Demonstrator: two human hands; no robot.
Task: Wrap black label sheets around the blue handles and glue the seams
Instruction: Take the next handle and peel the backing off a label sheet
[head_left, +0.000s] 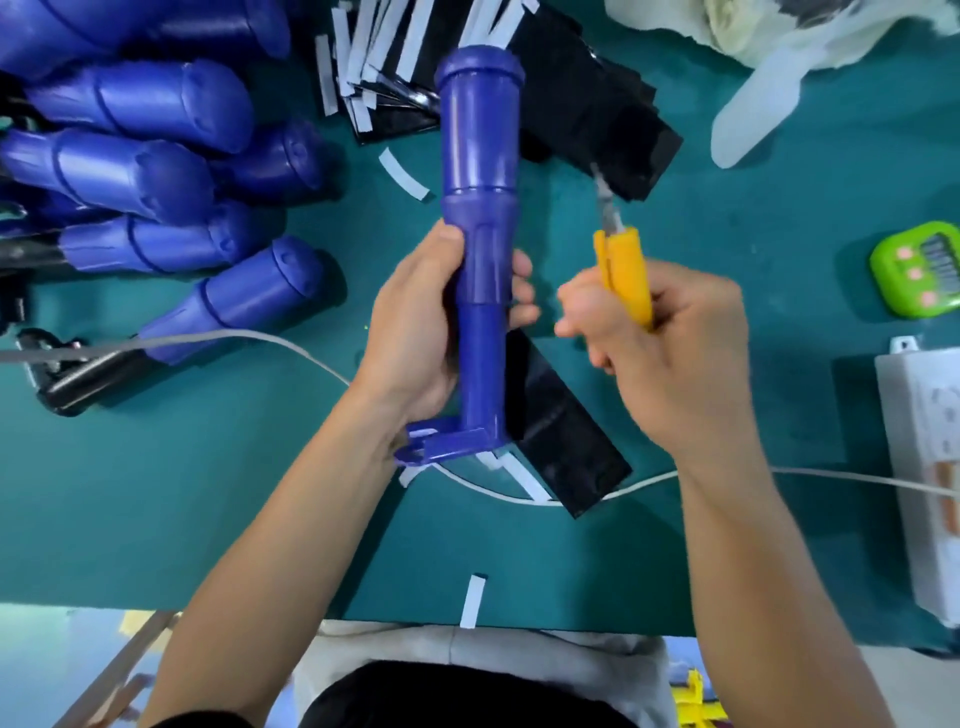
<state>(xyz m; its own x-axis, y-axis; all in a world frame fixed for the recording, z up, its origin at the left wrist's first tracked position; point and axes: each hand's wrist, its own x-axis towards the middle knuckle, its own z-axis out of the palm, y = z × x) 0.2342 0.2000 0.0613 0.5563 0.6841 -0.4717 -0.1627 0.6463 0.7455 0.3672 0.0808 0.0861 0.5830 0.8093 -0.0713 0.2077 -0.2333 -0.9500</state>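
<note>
Left hand (415, 322) grips blue handle (480, 228) upright; right hand (670, 343) holds yellow snips (623, 270).

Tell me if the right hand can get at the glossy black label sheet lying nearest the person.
Probably, though awkwardly: the glossy black label sheet lies mostly uncovered right by the right hand, but that hand's grip is full of yellow-handled snips.

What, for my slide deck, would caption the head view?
Left hand grips a bare blue handle; right hand holds a yellow tool near black label sheets.
</note>
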